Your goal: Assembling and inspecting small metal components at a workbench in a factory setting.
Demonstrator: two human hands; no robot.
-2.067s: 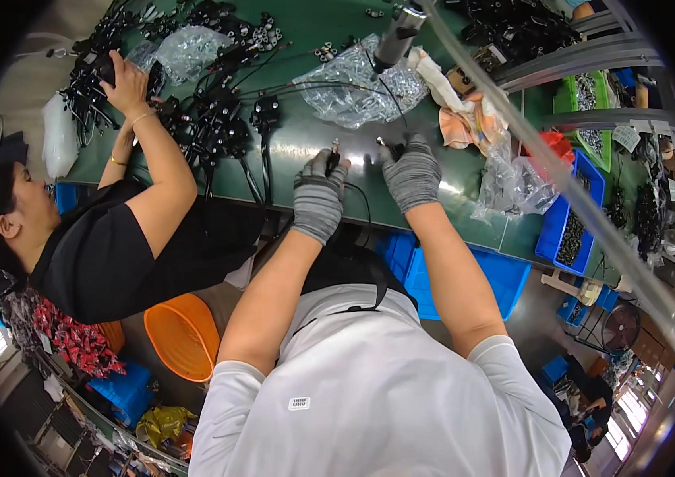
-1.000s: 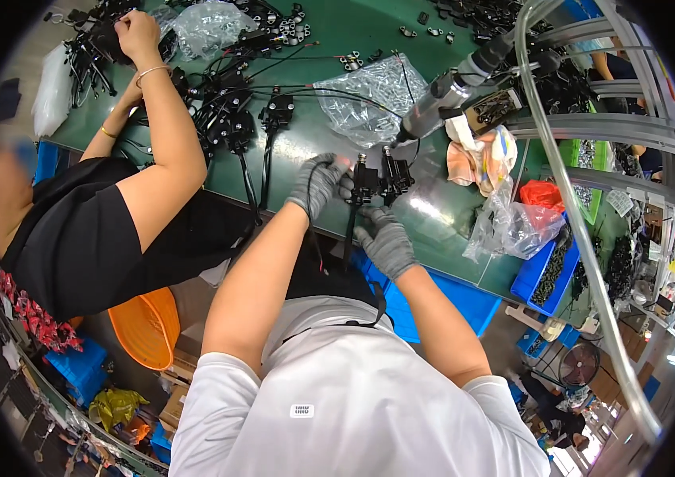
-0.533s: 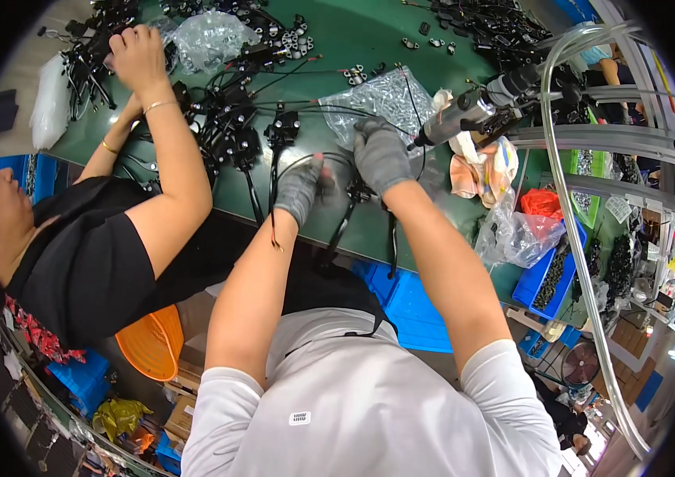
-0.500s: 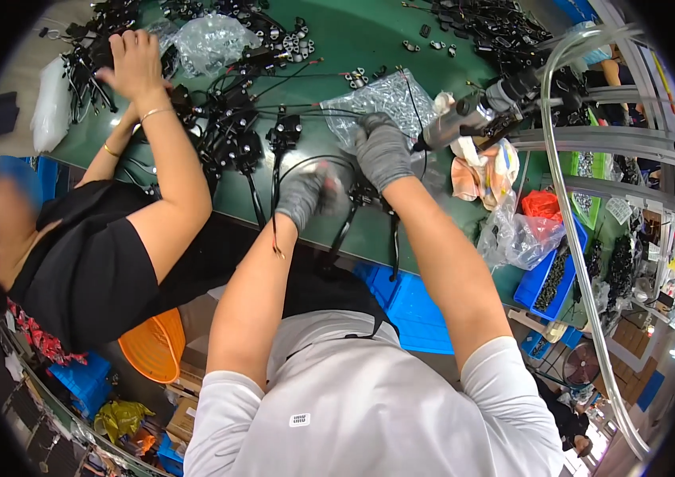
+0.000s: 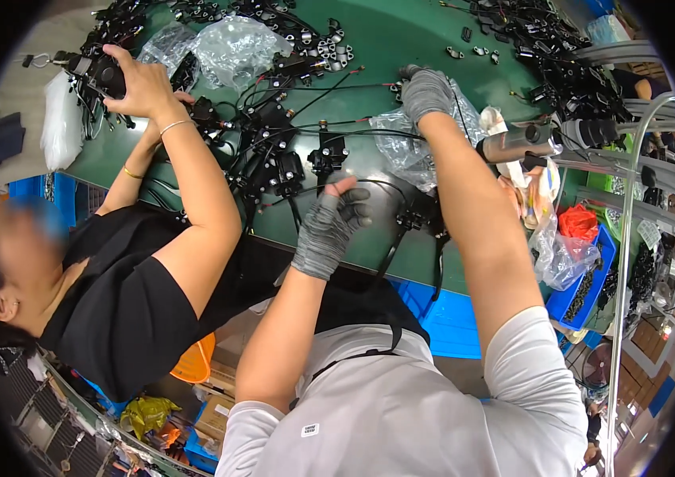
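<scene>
One unclasped left hand [image 5: 326, 230] hovers apart from the right hand [image 5: 426, 94], whose grip is hidden. Reach without snagging the black cable [image 5: 389, 132].

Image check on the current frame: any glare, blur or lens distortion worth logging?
Head view: black fisheye vignette around the rim, straight edges bowing near it; head view: pale glare on the green table near the left hand, plus highlights on the clear plastic bag; head view: blurred patch over the co-worker's head; right hand's fingertip contact can't be made out.
</scene>
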